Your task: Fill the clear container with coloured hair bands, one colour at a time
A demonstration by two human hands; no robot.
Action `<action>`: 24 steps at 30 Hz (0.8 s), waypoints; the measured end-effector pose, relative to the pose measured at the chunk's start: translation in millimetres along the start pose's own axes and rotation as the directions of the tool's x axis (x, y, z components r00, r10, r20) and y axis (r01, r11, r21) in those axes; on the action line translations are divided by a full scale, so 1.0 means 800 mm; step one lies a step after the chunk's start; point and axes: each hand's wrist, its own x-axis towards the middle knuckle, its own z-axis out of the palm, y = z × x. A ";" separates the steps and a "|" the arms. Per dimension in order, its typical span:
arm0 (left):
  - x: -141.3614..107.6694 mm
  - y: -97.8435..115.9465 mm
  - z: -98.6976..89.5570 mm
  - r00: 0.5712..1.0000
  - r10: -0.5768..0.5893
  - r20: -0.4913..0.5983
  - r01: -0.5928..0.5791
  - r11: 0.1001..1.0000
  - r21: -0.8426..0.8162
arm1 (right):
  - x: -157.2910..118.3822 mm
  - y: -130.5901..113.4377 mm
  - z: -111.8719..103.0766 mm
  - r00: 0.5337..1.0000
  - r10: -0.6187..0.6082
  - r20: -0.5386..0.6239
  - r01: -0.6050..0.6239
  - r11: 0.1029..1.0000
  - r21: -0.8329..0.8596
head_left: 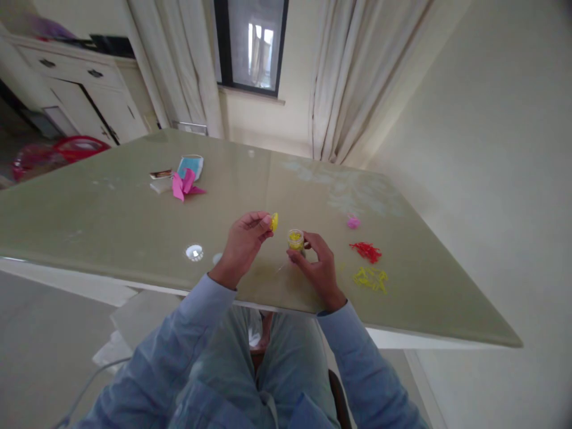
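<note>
My left hand is closed, pinching a small round yellow piece between thumb and fingertips, just above the table. Whether this piece is a lid or something else, I cannot tell. Close by on its right, a small clear jar with yellow bits inside has its open top facing up. My right hand grips this jar from the right side, thumb in front and fingers behind. Farther right lie a heap of thin yellow pieces, a heap of red pieces and a small pink clump.
On the glossy green table, a pink folded-paper shape lies by a blue face mask and a small dark-and-white packet. A bright round spot shows left of my hands. The table's near edge runs above my lap.
</note>
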 end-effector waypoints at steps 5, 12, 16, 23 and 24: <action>0.002 0.009 -0.004 1.000 0.016 -0.015 -0.015 0.999 0.039 | 0.002 0.003 0.016 1.000 0.010 -0.020 -0.010 1.000 0.018; 0.002 -0.005 0.003 1.000 -0.010 0.013 0.009 0.995 0.104 | 0.002 0.001 0.016 1.000 0.009 -0.013 -0.009 1.000 -0.020; 0.002 -0.005 0.008 0.982 0.171 0.079 -0.188 0.909 0.372 | 0.001 0.002 0.016 1.000 0.007 -0.016 -0.007 0.999 -0.040; -0.001 0.007 0.008 0.897 0.342 0.279 -0.439 0.632 0.638 | 0.000 0.007 0.019 0.998 -0.034 -0.060 0.033 0.999 -0.015; -0.001 0.008 0.009 0.892 0.345 0.293 -0.451 0.614 0.648 | 0.000 0.008 0.019 0.998 -0.033 -0.061 0.032 0.999 -0.014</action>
